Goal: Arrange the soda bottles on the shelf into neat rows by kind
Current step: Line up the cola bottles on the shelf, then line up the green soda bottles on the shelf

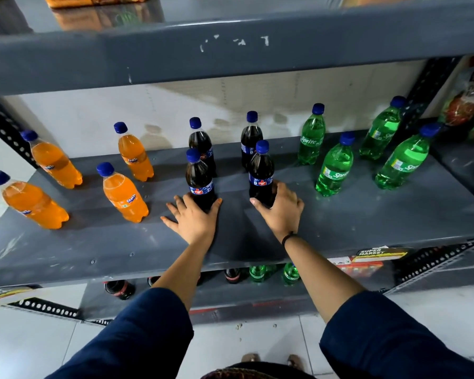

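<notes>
Left hand [192,217] splayed flat against one dark plastic cola bottle [200,184], right hand's [281,207] grip clamped round its neighbour [261,181]: best slide both level, parallel to the front edge of the grey metal shelf [367,220].

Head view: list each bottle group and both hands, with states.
Orange soda bottles, four upright, capped.
Green soda bottles, four upright, capped.
Back cola bottles, two upright, untouched.
Left hand, fingers spread, touching upright front-left cola bottle.
Right hand, curled round upright front-right cola bottle.
</notes>
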Tool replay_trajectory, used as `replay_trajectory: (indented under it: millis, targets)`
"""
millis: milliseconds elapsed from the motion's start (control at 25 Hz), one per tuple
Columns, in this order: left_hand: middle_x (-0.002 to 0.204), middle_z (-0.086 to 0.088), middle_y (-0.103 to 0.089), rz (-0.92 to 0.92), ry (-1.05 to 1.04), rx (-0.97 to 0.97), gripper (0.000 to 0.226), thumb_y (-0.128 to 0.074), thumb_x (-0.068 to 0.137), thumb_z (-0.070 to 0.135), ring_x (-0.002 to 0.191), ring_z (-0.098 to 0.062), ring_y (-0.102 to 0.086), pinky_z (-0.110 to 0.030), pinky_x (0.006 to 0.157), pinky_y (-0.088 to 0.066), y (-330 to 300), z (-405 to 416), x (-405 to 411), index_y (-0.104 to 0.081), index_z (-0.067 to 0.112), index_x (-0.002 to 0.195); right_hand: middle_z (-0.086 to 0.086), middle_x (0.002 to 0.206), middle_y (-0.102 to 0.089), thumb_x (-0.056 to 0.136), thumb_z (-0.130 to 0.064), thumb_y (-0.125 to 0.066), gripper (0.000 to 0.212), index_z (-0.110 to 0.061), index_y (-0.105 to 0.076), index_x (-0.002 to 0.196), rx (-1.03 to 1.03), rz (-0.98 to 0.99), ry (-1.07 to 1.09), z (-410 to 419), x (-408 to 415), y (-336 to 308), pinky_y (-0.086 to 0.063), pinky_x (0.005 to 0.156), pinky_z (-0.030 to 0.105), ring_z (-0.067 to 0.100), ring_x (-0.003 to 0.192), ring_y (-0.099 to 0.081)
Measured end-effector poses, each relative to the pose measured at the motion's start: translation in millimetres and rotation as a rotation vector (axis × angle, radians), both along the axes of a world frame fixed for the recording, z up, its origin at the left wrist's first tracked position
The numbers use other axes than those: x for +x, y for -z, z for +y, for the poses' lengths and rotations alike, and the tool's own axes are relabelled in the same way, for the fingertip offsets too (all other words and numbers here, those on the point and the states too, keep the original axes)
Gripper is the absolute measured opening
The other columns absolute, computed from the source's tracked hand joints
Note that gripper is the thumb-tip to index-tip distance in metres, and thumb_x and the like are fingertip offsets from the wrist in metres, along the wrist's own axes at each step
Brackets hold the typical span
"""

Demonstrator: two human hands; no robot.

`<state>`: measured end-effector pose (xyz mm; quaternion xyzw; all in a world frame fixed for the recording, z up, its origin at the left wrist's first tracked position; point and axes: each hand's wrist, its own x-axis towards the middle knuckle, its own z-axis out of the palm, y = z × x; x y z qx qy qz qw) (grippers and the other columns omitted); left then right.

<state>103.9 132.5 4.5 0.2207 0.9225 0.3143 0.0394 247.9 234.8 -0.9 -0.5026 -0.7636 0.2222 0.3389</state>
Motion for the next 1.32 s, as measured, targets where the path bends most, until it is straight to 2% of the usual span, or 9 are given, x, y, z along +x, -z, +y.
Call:
replay_trajectory:
  millis: [200,280,400,520,640,760,960,1200,1320]
  targets:
    - [0.153,-0.020,-0.025,-0.048,-0.061,0.008,0.092,-0.063,0.075,0.055,0.145,-0.033,-0.009,-0.049,0.118,-0.001,1,-12,18,-0.025,0.000,0.138,-0.001,0.106,-0.063,0.066,-0.061,-0.070,0.064,-0.020,-0.053,0.112,-0.076,0.128,0.023,-10,27,-4,-0.036,0.091,0.041,0.021,0.105,-0.056]
    - [0.142,-0.026,-0.039,-0.043,-0.076,0.113,0.080,-0.064,0.076,0.049,0.139,-0.039,-0.023,-0.050,0.117,-0.013,2,-15,53,-0.036,-0.002,0.131,-0.004,0.096,-0.061,0.066,-0.067,-0.063,0.059,-0.020,-0.055,0.101,-0.039,0.241,0.128,-5,65,-5,-0.039,0.086,0.042,0.021,0.098,-0.057]
    - [0.110,-0.024,-0.060,-0.034,0.095,0.315,0.055,-0.066,0.075,0.040,0.108,-0.042,-0.052,-0.049,0.097,-0.039,2,-3,129,-0.053,0.000,0.111,-0.002,0.091,-0.055,0.068,-0.068,-0.062,0.055,-0.018,-0.053,0.091,0.026,0.442,0.268,26,134,-7,-0.046,0.085,0.051,0.026,0.091,-0.057]
    - [0.108,-0.016,-0.063,-0.103,0.258,0.347,0.048,-0.073,0.075,0.027,0.103,-0.036,-0.056,-0.047,0.092,-0.045,-3,40,187,-0.054,0.005,0.112,0.002,0.100,-0.050,0.067,-0.074,-0.058,0.077,-0.005,-0.053,0.102,0.036,0.606,0.380,73,189,-8,-0.046,0.092,0.045,0.031,0.099,-0.054]
    - [0.120,-0.014,-0.060,-0.103,0.263,0.286,0.067,-0.076,0.069,0.038,0.115,-0.036,-0.051,-0.047,0.094,-0.040,-12,96,212,-0.049,0.008,0.123,0.013,0.122,-0.051,0.061,-0.078,-0.059,0.103,-0.001,-0.044,0.128,-0.095,0.487,0.309,111,224,-9,-0.041,0.104,0.047,0.033,0.119,-0.048]
    - [0.124,-0.014,-0.057,-0.112,0.234,0.307,0.082,-0.080,0.061,0.045,0.119,-0.034,-0.050,-0.049,0.093,-0.041,-20,139,220,-0.044,0.009,0.126,0.015,0.140,-0.046,0.062,-0.070,-0.065,0.103,-0.012,-0.031,0.140,-0.162,0.318,0.220,139,240,-11,-0.038,0.105,0.053,0.032,0.127,-0.045]
    - [0.113,-0.013,-0.063,-0.086,0.124,0.345,0.071,-0.080,0.060,0.044,0.110,-0.036,-0.054,-0.048,0.089,-0.039,-17,165,223,-0.045,0.008,0.111,0.006,0.123,-0.062,0.072,-0.057,-0.069,0.064,-0.019,-0.053,0.121,-0.133,0.124,0.180,156,238,-16,-0.031,0.095,0.044,0.031,0.118,-0.050]
    - [0.109,-0.014,-0.065,-0.070,0.115,0.392,0.058,-0.075,0.069,0.036,0.106,-0.037,-0.057,-0.046,0.088,-0.039,-9,165,218,-0.046,0.008,0.110,0.012,0.117,-0.066,0.066,-0.076,-0.033,0.084,-0.016,-0.054,0.121,-0.089,0.056,0.096,167,241,-8,-0.036,0.095,0.049,0.036,0.113,-0.054]
    - [0.111,-0.013,-0.065,-0.079,0.149,0.390,0.058,-0.076,0.069,0.035,0.105,-0.035,-0.057,-0.045,0.088,-0.042,-10,163,216,-0.046,0.008,0.111,0.013,0.124,-0.063,0.072,-0.071,-0.045,0.081,-0.015,-0.047,0.131,-0.057,0.065,0.075,170,243,-5,-0.039,0.096,0.050,0.035,0.116,-0.055]
